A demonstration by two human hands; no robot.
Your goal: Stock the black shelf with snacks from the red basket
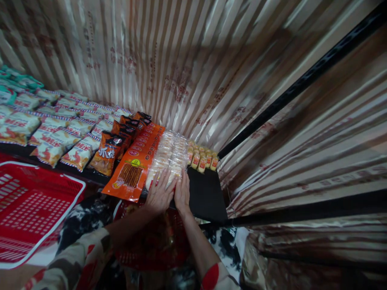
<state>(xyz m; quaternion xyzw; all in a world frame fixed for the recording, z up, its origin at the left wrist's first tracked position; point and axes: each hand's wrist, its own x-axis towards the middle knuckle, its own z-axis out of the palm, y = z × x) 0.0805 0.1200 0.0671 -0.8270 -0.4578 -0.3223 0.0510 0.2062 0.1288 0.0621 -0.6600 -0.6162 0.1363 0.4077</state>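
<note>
Both my hands rest on the near end of a double row of clear-wrapped pale snack packs (171, 151) on the black shelf (207, 191). My left hand (160, 191) lies over the front pack with its fingers stretched out. Along the right side of the same packs, my right hand (182, 191) presses edgewise, its fingers straight and close together. An orange snack bag (136, 165) with a picture of brown sticks lies flat just left of my left hand. To the right, small yellow-wrapped packs (202, 159) stand in short rows.
Orange-and-black snack bags (107, 151) and several rows of white snack bags (57, 143) fill the shelf leftward. A red basket (36, 209) is below at left, another (151, 249) under my arms. Black metal bars (302, 78) and striped plastic sheeting (187, 60) bound the shelf.
</note>
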